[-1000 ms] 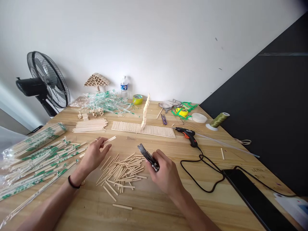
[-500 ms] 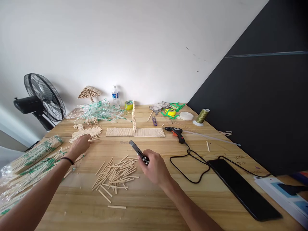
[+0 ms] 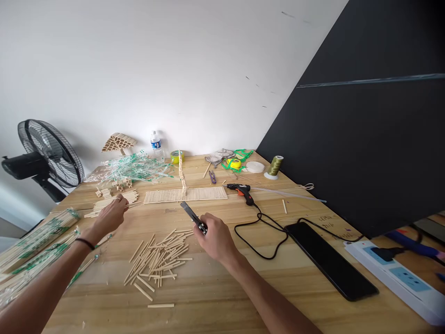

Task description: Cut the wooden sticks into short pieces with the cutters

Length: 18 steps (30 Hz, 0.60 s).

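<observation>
My right hand [image 3: 213, 234] is closed around a dark metal cutting tool [image 3: 194, 219], its blade pointing up and left over the table. On the left, my left hand [image 3: 113, 214] is at the near right side of a stack of long wooden sticks [image 3: 100, 204]; its fingertips are close together near a stick, and whether they grip one is too small to tell. Short cut sticks [image 3: 158, 257] lie in a loose pile below and between the hands. Behind them is a flat strip of joined sticks [image 3: 205, 193] with a narrow stick piece [image 3: 182, 174] standing across it.
A glue gun [image 3: 245, 191] with a black cable lies right of the strip, near a black phone-like slab [image 3: 330, 260] and a power strip [image 3: 392, 278]. Bagged sticks [image 3: 38, 241] lie far left. Plastic wrappers [image 3: 135, 167], a bottle [image 3: 156, 144] and a thread spool [image 3: 274, 167] stand behind.
The view has turned slightly right, so the table's things appear further left. My left hand has pulled its fingers closer together at the stack. My right hand still holds the tool.
</observation>
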Each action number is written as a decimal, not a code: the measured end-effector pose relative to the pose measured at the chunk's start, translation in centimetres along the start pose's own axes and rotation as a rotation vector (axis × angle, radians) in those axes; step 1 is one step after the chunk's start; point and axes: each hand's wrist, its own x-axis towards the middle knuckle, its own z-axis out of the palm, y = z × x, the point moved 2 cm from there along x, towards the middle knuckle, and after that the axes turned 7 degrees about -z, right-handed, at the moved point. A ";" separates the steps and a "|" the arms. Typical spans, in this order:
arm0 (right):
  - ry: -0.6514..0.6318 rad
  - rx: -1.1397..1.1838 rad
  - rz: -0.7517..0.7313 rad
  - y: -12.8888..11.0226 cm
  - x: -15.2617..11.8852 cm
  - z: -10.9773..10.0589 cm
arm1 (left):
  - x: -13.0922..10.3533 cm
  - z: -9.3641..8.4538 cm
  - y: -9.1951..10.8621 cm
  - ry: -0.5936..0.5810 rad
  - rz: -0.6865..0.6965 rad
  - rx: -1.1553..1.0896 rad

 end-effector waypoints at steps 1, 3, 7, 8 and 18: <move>-0.009 0.018 -0.015 -0.1 0.0 0.0 | -0.2 0.0 0.8 0.011 0.024 -0.013; -0.031 0.069 -0.071 -0.5 -0.2 0.1 | -1.1 -0.1 3.1 0.023 0.088 -0.045; -0.063 0.197 -0.227 -1.6 -0.8 0.1 | -4.1 -1.0 9.7 0.044 0.345 -0.266; -0.067 0.219 -0.268 -1.9 -1.0 0.2 | -4.9 -1.5 11.3 0.059 0.383 -0.336; 0.065 0.260 -0.541 -3.8 -1.8 -0.3 | -6.6 -4.7 17.2 -0.338 0.154 -1.066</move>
